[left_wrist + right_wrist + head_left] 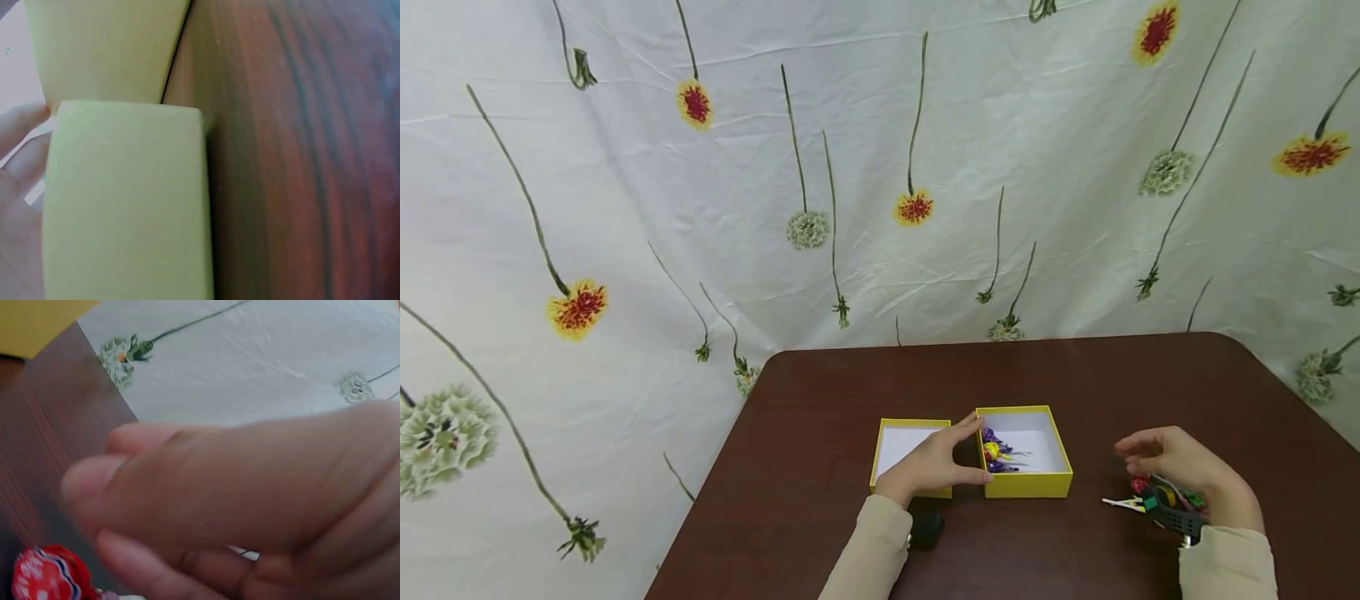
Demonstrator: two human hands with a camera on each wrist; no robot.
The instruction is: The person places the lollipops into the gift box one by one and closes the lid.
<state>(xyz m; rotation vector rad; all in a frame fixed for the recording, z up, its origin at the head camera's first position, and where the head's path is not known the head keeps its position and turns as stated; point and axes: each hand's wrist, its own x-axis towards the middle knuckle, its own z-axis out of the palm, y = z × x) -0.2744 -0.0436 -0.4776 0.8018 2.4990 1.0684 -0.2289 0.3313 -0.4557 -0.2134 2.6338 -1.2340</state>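
A yellow open box with a white inside holds several wrapped lollipops in purple and yellow along its left side. My left hand spreads its thumb and fingers along that left side and touches the box. Under the left hand lies a second, shallower yellow tray or lid, partly hidden by the hand. On the right, my right hand hovers by a group of lollipops, its fingers loosely bent and nothing seen between them. A red-wrapped lollipop shows below the fingers in the right wrist view.
Everything stands on a dark brown table. A pale cloth printed with flowers hangs behind it. A black wrist device partly covers the lollipops on the right, whose white sticks point left.
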